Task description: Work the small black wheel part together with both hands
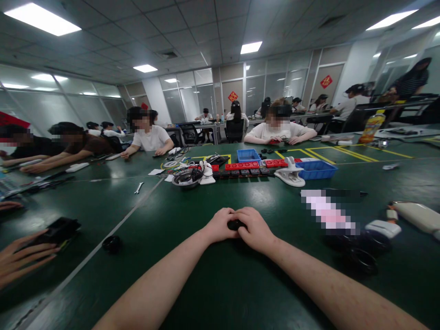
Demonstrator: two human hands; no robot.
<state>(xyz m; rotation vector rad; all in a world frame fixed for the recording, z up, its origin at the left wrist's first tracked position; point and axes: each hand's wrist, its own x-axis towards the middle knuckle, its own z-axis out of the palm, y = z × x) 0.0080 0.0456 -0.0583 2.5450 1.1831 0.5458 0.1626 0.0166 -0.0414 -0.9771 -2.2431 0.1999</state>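
Both bare forearms reach in from the near edge of the dark green matte table (213,284) and meet near its middle, where the left hand (220,225) and the right hand (254,229) are curled tight against each other around a small black rounded part (235,225); only a sliver of it shows between the thumbs, so both hands grip it with fingers closed and its shape cannot be told. Toward the left edge lies a small black ring-shaped piece (112,243), and beyond it another person's hand (20,256) rests on a flat black device (60,229). To the right, near that edge, sit dark round black rings (362,259) beside a white plastic casing (383,228). Further in, past the hands, a small silver spanner (138,187) lies alone beside a pale line on the table. Toward the far side stand a round metal bowl with black cables (187,178), a row of red plastic blocks (242,165), a white clip-shaped holder (290,174) and a shallow blue plastic tray (316,169). Along the far and left edges several seated people lean over their own work
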